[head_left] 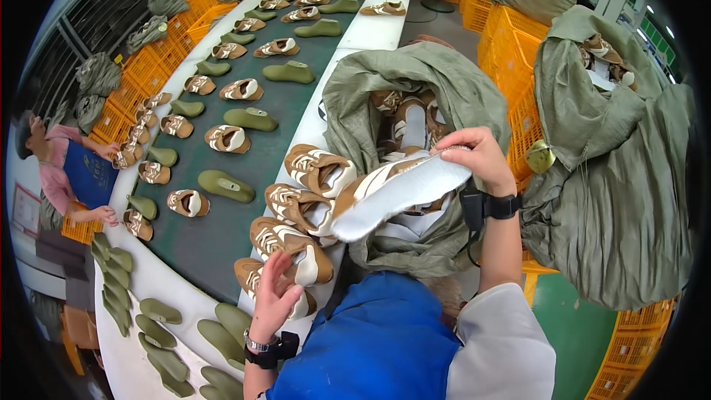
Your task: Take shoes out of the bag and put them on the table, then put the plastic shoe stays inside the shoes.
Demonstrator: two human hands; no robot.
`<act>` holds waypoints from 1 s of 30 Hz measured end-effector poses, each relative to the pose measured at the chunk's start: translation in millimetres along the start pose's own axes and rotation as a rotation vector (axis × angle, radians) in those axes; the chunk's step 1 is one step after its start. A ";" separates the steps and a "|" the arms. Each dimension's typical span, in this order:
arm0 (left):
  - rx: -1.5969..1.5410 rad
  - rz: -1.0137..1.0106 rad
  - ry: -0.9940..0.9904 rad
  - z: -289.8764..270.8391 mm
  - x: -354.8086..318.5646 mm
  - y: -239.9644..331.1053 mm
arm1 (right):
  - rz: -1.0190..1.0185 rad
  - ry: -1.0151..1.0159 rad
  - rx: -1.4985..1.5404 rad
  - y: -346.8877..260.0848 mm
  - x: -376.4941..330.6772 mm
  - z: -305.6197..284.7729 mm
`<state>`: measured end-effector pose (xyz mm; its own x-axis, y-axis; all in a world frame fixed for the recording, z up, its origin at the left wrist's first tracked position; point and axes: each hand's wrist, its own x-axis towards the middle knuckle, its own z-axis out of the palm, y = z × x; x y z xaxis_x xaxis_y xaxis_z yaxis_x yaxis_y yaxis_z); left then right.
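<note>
My right hand (pixel 475 157) pinches one end of a brown-and-white sneaker upper (pixel 404 196), its flat white underside turned up toward me. The upper hangs over the mouth of a grey-green cloth sack (pixel 348 85) that holds more uppers. My left hand (pixel 274 304), fingers apart, holds nothing and is beside a row of similar uppers. The nearest of these, a brown-and-white shoe upper (pixel 285 241), rests on the white table edge just beyond my fingertips. Whether the left hand touches the lowest one in the row, I cannot tell.
A dark green conveyor (pixel 289 115) carries shoe uppers and green shoe lasts (pixel 226 187). More lasts (pixel 159 359) lie on the white ledge at lower left. Across the belt a person (pixel 63 155) stands. Orange crates (pixel 511 52) and a second sack (pixel 585 111) stand at right.
</note>
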<state>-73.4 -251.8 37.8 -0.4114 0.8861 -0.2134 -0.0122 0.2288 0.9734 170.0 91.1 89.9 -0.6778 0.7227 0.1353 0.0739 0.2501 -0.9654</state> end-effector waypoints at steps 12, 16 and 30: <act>0.013 0.014 -0.141 57.3 35.5 34.3 | -0.056 -0.034 0.139 15.0 28.9 7.7; 0.267 0.079 -0.155 49.0 40.5 25.6 | -0.072 -0.024 -0.327 53.8 26.2 -24.6; 0.274 0.027 0.037 45.8 30.3 12.8 | -0.087 0.170 -0.791 142.9 211.5 42.8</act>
<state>-44.3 -203.6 40.0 -0.4414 0.8792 -0.1794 0.2444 0.3101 0.9188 5.9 252.1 -29.0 -0.5895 0.7517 0.2958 0.5641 0.6452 -0.5153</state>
